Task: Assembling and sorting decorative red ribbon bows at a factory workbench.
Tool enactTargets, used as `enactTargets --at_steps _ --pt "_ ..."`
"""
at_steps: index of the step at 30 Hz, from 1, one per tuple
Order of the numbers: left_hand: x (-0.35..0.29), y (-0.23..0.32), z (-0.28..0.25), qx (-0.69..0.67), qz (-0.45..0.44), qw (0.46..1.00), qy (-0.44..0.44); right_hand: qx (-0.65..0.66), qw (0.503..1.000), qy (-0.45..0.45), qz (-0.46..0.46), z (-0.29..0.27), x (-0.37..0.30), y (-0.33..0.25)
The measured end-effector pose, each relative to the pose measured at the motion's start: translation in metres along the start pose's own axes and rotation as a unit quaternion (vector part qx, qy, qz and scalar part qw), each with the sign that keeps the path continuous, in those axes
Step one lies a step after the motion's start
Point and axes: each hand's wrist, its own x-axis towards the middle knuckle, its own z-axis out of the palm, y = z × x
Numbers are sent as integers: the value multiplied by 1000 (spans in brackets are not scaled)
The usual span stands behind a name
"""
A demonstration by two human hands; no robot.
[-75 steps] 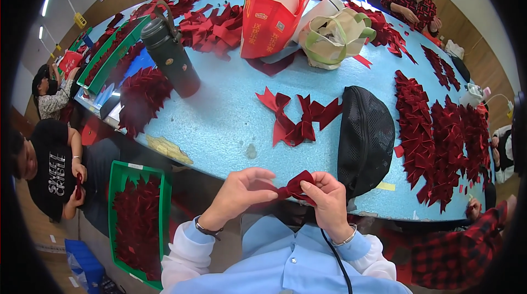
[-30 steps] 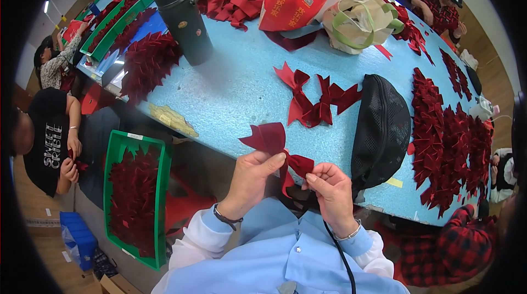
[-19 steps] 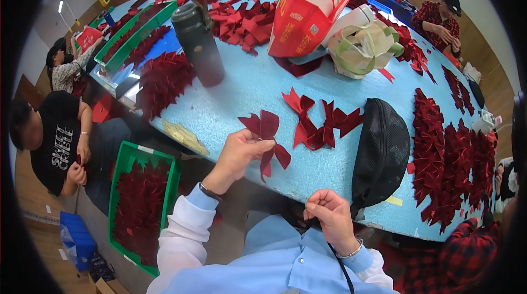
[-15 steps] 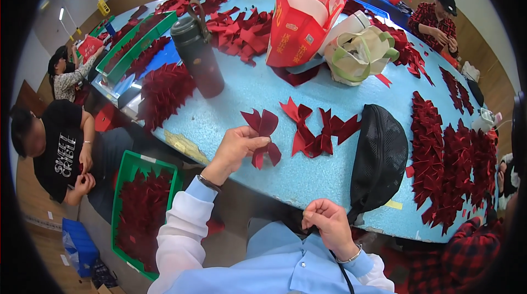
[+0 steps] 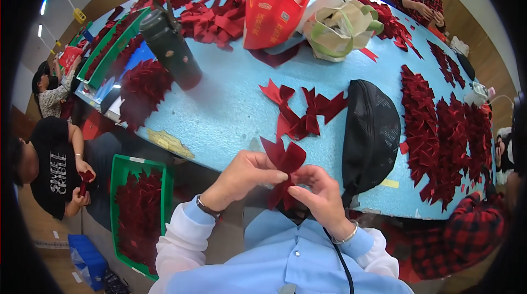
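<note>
Over the table's near edge I hold a dark red ribbon bow (image 5: 287, 158), its tails pointing up to the left and its lower loops hanging down. My left hand (image 5: 241, 177) pinches its middle from the left between thumb and fingers. On the other side, my right hand (image 5: 323, 194) closes thumb and fingertips on the bow's middle and lower part; part of the bow is hidden behind the fingers. Just beyond my hands, a few similar red bows (image 5: 302, 121) lie on the blue table (image 5: 219, 113). A black mesh pouch (image 5: 371, 135) rests to their right.
Rows of red bows (image 5: 420, 129) cover the right side. A dark flask (image 5: 174, 52), red bag (image 5: 274, 14) and cream-green bag (image 5: 343, 30) stand farther back. A green crate (image 5: 114, 206) of bows sits low at left. Co-workers sit around, one holding a small bow (image 5: 83, 183).
My left hand has brought the bow down and right, toward me. My right hand has risen from the table's edge to meet it and taken hold of it. The view has shifted slightly.
</note>
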Motion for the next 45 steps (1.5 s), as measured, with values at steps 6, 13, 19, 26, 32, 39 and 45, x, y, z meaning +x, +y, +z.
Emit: enactTargets --at_steps 6,13,19,26,32,39,45 --pt "-6 -14 18 -52 29 998 -19 178 969 -60 162 6 -3 4" --pt "13 -9 34 27 39 999 24 151 971 -42 180 -11 -8 3" --pt "38 -14 79 -32 92 994 50 141 979 -38 144 -61 -2 9" --pt "41 -16 98 63 154 984 55 162 970 -45 174 -78 -11 -1" --pt "30 -30 75 226 236 938 114 104 983 14 149 -45 -24 7" --pt "15 -38 32 269 318 880 229 190 965 42 175 -19 -27 31" --pt "2 -65 21 -13 68 997 39 236 957 101 136 -18 -16 43"
